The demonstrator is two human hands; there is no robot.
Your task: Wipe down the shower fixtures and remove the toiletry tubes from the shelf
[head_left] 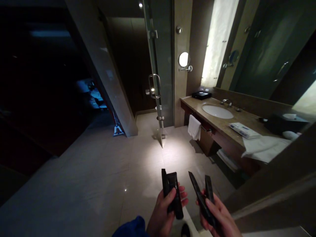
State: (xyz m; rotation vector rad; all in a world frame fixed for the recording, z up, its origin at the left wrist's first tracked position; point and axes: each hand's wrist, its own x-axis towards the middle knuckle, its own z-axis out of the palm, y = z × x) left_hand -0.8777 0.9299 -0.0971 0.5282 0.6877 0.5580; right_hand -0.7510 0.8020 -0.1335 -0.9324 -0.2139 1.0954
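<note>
Two small black squeeze tubes point(175, 197) lie side by side in my left hand point(161, 210), with the thumb pressed across them and the fingers curled behind. My right hand point(219, 214) grips two more black tubes point(201, 199), which fan apart at their flat ends. Both hands are low in the view, a short gap between them, above the tiled floor. A blue sleeve point(132, 227) shows by my left wrist. No print on the tubes can be read.
At the right a stone counter point(191, 102) bears a white sink point(217, 111), a black tray point(201, 95), a flat white packet point(244, 130) and a crumpled white cloth point(266, 148). A glass door point(164, 65) stands ahead. A mop point(118, 129) leans by the left doorway.
</note>
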